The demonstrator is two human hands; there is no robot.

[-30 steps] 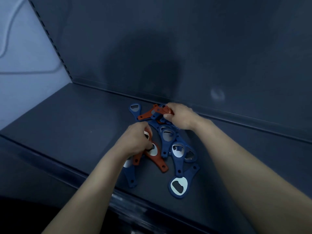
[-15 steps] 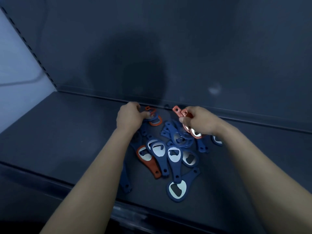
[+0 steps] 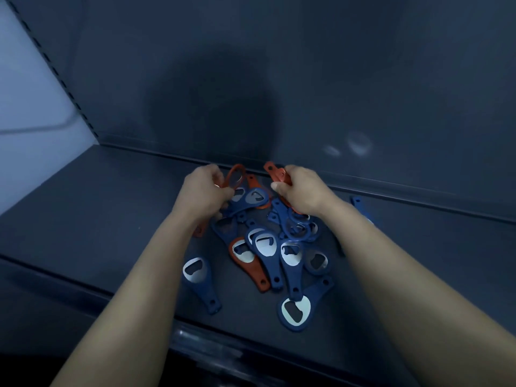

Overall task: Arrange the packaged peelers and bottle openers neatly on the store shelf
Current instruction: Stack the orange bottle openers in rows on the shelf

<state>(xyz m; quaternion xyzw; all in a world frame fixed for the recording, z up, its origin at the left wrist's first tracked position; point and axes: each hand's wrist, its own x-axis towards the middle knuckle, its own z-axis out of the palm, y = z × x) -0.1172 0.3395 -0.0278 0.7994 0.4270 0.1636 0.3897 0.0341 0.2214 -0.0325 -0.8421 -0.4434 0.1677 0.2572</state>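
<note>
Holding orange opener [image 3: 236, 176] in left hand [image 3: 205, 191], fingers curled round handle, round head sticking out past knuckles. Right hand [image 3: 303, 191] clamped on second orange opener [image 3: 275, 172], handle end poking up beyond thumb. Both hands near back of shelf [image 3: 97, 208]. Pile [image 3: 268, 247] of blue and orange openers lies under and just below both hands. One blue opener [image 3: 199, 280] alone, below left hand, apart from pile.

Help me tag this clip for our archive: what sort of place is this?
Probably a shop's display shelving: a dark metal shelf, a slotted upright beside the back panel, and a heap of matching blue and orange bottle openers, like stock.
</note>
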